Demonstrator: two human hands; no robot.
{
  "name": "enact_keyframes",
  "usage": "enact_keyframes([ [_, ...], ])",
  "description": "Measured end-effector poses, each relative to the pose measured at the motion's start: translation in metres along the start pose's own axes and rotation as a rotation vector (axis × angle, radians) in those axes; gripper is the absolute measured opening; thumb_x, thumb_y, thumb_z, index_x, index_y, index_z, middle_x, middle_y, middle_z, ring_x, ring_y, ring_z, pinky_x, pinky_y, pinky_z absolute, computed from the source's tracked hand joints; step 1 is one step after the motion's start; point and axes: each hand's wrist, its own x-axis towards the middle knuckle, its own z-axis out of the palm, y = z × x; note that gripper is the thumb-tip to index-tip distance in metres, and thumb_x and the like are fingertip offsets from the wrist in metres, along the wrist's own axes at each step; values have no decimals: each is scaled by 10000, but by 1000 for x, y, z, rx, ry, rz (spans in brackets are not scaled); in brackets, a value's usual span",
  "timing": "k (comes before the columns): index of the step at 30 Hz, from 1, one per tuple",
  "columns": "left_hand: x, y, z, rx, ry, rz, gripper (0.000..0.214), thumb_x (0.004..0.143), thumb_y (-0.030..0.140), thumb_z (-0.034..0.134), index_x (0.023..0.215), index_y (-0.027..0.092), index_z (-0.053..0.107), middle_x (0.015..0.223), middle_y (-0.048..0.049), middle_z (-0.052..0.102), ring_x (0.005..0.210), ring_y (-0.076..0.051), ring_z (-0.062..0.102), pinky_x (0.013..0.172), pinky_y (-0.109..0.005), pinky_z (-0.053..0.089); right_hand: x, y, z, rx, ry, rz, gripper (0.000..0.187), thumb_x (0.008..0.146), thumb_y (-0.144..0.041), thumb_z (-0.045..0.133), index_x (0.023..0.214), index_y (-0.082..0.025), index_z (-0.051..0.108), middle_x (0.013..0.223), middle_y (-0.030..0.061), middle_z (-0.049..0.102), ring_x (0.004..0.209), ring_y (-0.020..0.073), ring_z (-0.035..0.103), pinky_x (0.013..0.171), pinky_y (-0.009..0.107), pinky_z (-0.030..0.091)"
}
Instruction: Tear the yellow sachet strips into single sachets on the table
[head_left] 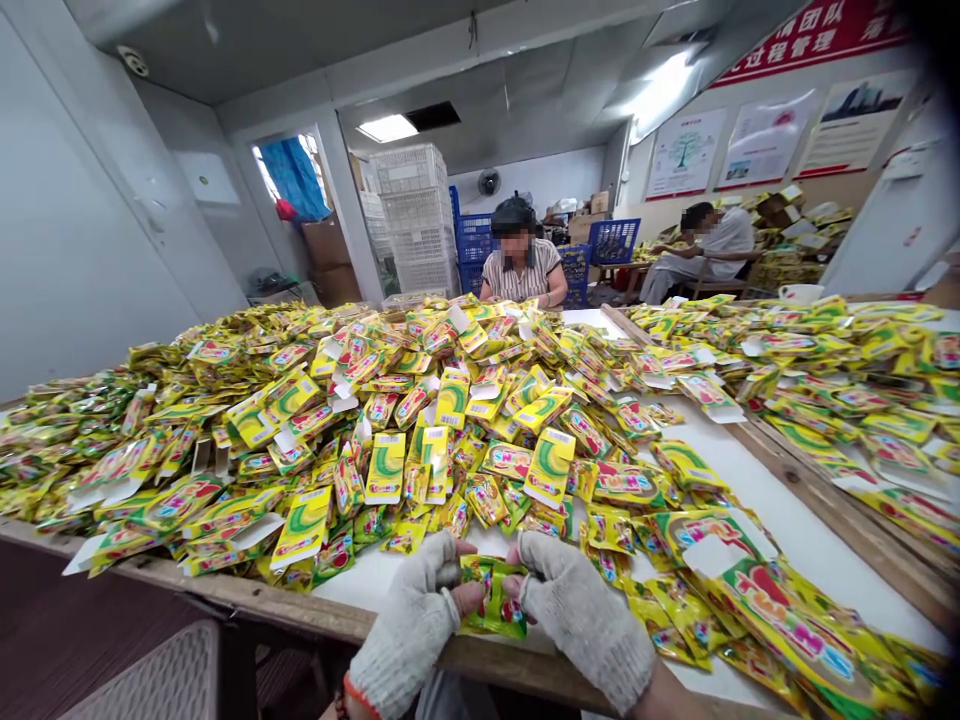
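Both my hands wear white knitted gloves with bare fingertips, close to the front edge of the table. Between them is a small green and yellow packet, shiny and printed in colour. My left hand pinches its left side with thumb and fingers. On the opposite side, my right hand grips the packet with its fingertips. Just beyond lie flat yellow cardboard boxes and more small packets. Larger printed boxes lie to the right of my right hand, some with white flaps raised.
A wide heap of yellow packets and boxes covers much of the white table. A wooden strip divides it on the right. Across the table sits a person; another person sits farther back. White crates stand stacked behind.
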Motion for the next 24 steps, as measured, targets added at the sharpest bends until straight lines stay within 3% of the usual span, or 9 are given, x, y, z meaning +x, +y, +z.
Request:
enact_keyframes([
  [3,4,-8,7,33,-20,33,469,704,439,798,1010,176,558,736,14,612,634,-122,569,576,-223,414,-1,8,3,-1,112,-41,235,740,-264,613,960,-184,624,851,40,681,785,193,623,688,269,485],
  [6,17,-1,9,239,-39,160,338,829,411,675,1037,174,555,807,-28,656,706,-156,623,626,-243,476,-2,13,5,105,30,-28,429,753,-305,599,1158,-162,604,974,87,710,768,207,670,656,282,514],
  [8,32,13,4,643,57,320,221,933,325,513,1090,176,563,916,-63,679,821,-173,652,715,-261,514,-1,13,4,152,-59,43,431,786,-301,561,1191,-159,603,814,57,720,584,176,646,515,254,474],
  [10,54,31,-6,1153,203,470,282,955,193,401,1185,194,563,1109,-106,661,1012,-201,635,877,-323,508,-1,13,3,152,-40,107,441,818,-282,529,1232,-142,590,617,12,669,469,152,590,438,229,414],
  [13,91,57,-26,1425,207,525,361,867,75,465,1157,218,625,1420,-149,495,1341,-318,418,1112,-544,298,2,15,3,144,33,143,480,842,-260,501,1286,-87,561,546,5,629,477,151,595,438,217,406],
  [16,115,75,-41,1550,109,545,317,815,44,524,1024,222,682,1478,-96,462,1437,-324,272,1182,-583,89,6,20,5,206,47,136,497,821,-267,516,1281,-88,576,752,67,712,552,160,652,470,226,439],
  [19,113,93,-49,1645,52,560,319,837,53,489,1024,228,678,1449,-76,500,1436,-300,281,1184,-589,46,7,25,7,235,67,99,475,782,-285,536,1209,-100,632,824,85,727,640,189,683,533,249,478],
  [22,87,106,-53,1721,8,575,306,836,63,472,1015,206,675,1313,-118,598,1368,-302,381,1178,-583,63,5,23,5,239,71,62,493,767,-320,536,1192,-91,640,768,74,721,661,204,678,567,268,495],
  [24,65,104,-52,1771,-55,550,280,799,80,512,1004,190,668,1184,-133,645,1249,-309,493,1160,-561,158,4,21,4,261,72,68,538,775,-347,536,1241,-87,605,715,60,713,639,203,669,560,269,498],
])
